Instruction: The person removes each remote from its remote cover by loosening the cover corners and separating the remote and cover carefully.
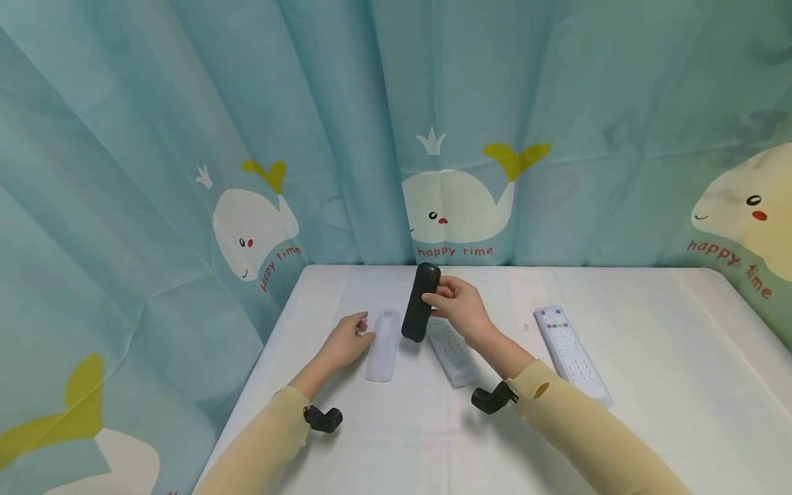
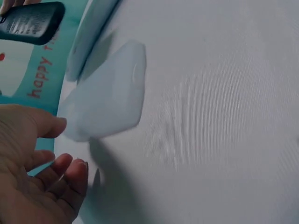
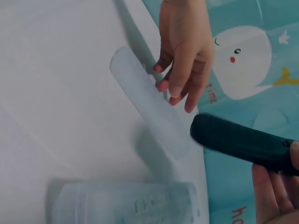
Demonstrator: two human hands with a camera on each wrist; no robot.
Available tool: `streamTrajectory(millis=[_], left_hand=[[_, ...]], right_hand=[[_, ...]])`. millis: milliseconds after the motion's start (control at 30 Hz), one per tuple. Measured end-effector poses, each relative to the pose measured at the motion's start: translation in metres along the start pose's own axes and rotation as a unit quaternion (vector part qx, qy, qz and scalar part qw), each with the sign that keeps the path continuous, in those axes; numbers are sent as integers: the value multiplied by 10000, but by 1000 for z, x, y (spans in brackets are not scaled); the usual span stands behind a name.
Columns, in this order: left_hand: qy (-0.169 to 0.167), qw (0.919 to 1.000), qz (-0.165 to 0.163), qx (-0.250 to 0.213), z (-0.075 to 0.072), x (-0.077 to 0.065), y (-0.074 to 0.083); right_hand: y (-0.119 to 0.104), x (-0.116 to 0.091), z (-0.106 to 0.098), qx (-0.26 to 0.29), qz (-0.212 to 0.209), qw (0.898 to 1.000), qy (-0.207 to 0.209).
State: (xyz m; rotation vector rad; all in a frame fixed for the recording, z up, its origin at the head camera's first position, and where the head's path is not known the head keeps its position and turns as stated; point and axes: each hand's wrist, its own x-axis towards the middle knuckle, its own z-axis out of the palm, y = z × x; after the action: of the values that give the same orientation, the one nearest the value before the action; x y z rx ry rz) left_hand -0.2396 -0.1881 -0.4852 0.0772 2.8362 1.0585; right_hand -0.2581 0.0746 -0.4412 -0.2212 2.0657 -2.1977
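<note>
The frosted cover (image 1: 383, 347) lay lengthwise on the white table (image 1: 668, 330), one narrow end toward the person. Just to the right of the frosted cover, raised off the tabletop, was the black remote (image 1: 421, 302), tilted so that its far end leaned right. The right hand (image 1: 463, 304) pinched it along the right edge, thumb on the near face and fingers bent in behind; the left wrist view showed pale lettering on one face, too blurred to read. The left hand (image 1: 346, 340) was just left of the frosted cover, its fingers loosely bent and parted from the thumb, with nothing in their hold. The thumb tip came close to the edge of the frosted cover, though whether it touched I could not tell.

To the right of the frosted cover, past the black remote, lay a cloudy remote (image 1: 458, 361), its keys showing dimly and its far end partly behind the right hand. Well to the right of the frosted cover lay a white remote (image 1: 572, 354), with a few coloured keys at its far end. Beyond the frosted cover hung a blue-green curtain (image 1: 346, 82) printed with white whales (image 1: 460, 206) and the red words "happy time"
</note>
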Motion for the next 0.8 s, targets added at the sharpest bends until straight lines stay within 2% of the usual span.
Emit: streamTrajectory(millis=[333,533,667,733,800], left_hand=[[375,9981,-121,-472,-21,-13,-24],[585,9962,-199,-613,-29,-24,-33],[818,9924,-311,-861,-36,-30,-39],[948,9893,-401,-1035,-39,-32,-43],[1062,9853,-485,-1246,-43,-34,-47]], right_hand=[[-4,-5,26,-772,-334,9956,-402],[2,-11,43,-1476,-749,9844,-598],[7,-12,55,-2021,-1364,9657,-897],[10,-12,61,-2447,-1755,9477,-1058],[13,-11,67,-3009,-2199,9198,-1225]])
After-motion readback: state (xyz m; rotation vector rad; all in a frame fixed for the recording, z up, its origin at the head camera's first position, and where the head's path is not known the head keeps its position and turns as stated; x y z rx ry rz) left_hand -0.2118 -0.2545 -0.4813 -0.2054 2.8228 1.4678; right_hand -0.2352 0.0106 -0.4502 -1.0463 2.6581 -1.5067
